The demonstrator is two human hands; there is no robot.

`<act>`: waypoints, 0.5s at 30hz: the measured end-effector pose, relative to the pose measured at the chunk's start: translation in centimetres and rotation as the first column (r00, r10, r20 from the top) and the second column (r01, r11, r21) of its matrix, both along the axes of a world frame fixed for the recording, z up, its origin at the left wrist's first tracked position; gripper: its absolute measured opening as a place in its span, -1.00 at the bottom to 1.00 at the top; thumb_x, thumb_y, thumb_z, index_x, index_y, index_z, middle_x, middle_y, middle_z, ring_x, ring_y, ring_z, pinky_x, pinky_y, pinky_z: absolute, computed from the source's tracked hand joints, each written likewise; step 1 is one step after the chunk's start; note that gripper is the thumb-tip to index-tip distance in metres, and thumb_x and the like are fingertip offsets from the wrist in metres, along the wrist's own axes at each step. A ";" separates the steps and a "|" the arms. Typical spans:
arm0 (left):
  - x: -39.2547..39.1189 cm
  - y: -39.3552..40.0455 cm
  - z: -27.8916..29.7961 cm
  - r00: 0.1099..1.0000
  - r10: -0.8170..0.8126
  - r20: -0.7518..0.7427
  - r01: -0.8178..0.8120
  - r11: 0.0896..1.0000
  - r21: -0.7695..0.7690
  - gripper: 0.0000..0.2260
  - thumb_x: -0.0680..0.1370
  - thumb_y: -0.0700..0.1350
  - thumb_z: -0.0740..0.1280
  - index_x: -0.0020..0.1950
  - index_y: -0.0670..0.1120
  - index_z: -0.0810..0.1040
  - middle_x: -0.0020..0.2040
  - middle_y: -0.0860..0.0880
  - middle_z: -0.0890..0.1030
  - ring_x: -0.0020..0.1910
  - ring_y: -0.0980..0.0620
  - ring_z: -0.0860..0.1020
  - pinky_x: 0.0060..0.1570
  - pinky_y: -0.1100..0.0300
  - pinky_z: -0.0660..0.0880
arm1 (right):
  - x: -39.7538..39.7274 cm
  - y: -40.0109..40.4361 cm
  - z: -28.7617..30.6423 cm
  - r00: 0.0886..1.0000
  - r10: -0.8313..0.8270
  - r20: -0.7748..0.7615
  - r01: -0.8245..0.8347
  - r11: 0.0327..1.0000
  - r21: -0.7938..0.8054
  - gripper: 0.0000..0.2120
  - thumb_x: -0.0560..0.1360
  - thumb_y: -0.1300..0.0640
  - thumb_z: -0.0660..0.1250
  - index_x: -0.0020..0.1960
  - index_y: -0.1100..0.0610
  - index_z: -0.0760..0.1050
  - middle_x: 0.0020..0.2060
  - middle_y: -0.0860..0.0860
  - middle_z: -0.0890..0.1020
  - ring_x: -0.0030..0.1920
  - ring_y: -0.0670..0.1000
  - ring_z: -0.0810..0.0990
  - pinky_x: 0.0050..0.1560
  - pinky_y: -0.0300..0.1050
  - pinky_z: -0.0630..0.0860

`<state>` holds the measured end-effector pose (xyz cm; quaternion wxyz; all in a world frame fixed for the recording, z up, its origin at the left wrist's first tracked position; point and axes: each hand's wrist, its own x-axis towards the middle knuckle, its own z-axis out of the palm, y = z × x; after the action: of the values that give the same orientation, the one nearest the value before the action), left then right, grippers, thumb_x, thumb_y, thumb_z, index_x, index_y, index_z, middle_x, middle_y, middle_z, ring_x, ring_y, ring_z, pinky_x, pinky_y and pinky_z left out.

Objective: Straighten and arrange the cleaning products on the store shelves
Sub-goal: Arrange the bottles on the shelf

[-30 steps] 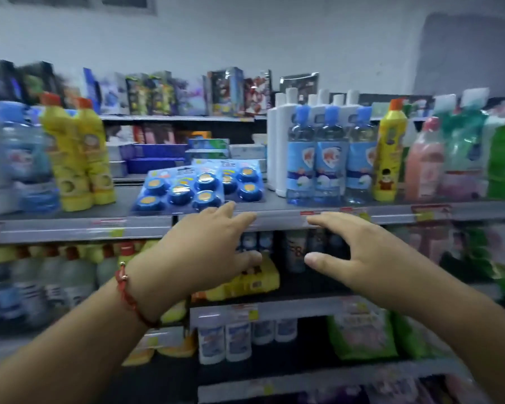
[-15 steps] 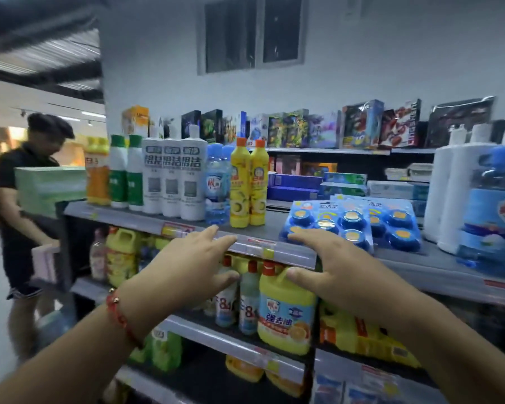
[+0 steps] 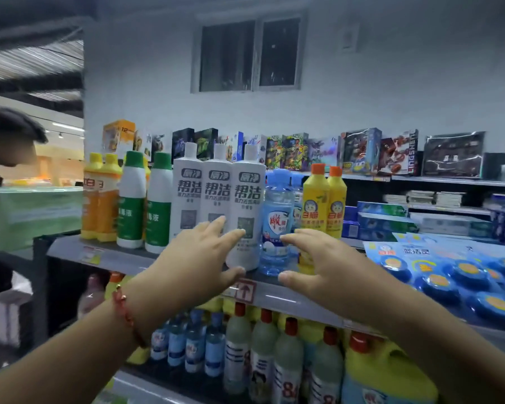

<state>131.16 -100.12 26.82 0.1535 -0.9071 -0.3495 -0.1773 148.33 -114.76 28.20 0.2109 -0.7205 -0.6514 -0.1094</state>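
White plastic bottle (image 3: 247,211) at the shelf's (image 3: 289,300) front edge looks rigid, slick, top-heavy; grip mid-body. Both hands' (image 3: 196,266) (image 3: 321,269) fingers spread, holding nothing.

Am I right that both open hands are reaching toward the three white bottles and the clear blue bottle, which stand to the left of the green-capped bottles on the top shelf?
Not quite: in the head view the three white bottles and the clear blue bottle stand to the right of the green-capped bottles, not the left. The rest holds: the left hand and right hand are open, reaching toward them on the top shelf.
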 end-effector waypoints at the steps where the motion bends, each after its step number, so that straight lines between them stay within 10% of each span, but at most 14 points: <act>1: -0.2 1.2 0.4 1.000 -0.014 0.009 0.014 1.000 0.011 -0.30 0.61 0.33 0.17 0.66 0.13 0.00 0.68 -0.10 0.04 0.62 -0.07 0.12 0.57 -0.01 0.19 | -0.4 1.1 0.4 1.000 -0.002 -0.015 0.002 1.000 0.003 -0.36 0.56 -0.20 0.33 0.57 -0.15 0.21 0.52 -0.21 0.26 0.48 -0.19 0.22 0.39 -0.26 0.19; 15: 2.7 8.9 3.7 0.967 -0.192 0.165 0.161 0.969 0.185 -0.27 0.63 0.28 0.18 0.67 0.12 -0.12 0.68 -0.15 -0.07 0.65 -0.18 -0.08 0.61 -0.16 -0.06 | -1.8 13.0 9.6 0.984 -0.179 -0.020 0.180 0.963 0.199 -0.45 0.56 -0.08 0.36 0.49 0.04 0.34 0.40 0.06 0.47 0.40 0.09 0.38 0.29 0.01 0.42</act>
<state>133.83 -91.18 30.54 0.1815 -0.8982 -0.2633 -0.3015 146.50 -101.80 37.82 0.2721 -0.7519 -0.5689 -0.1923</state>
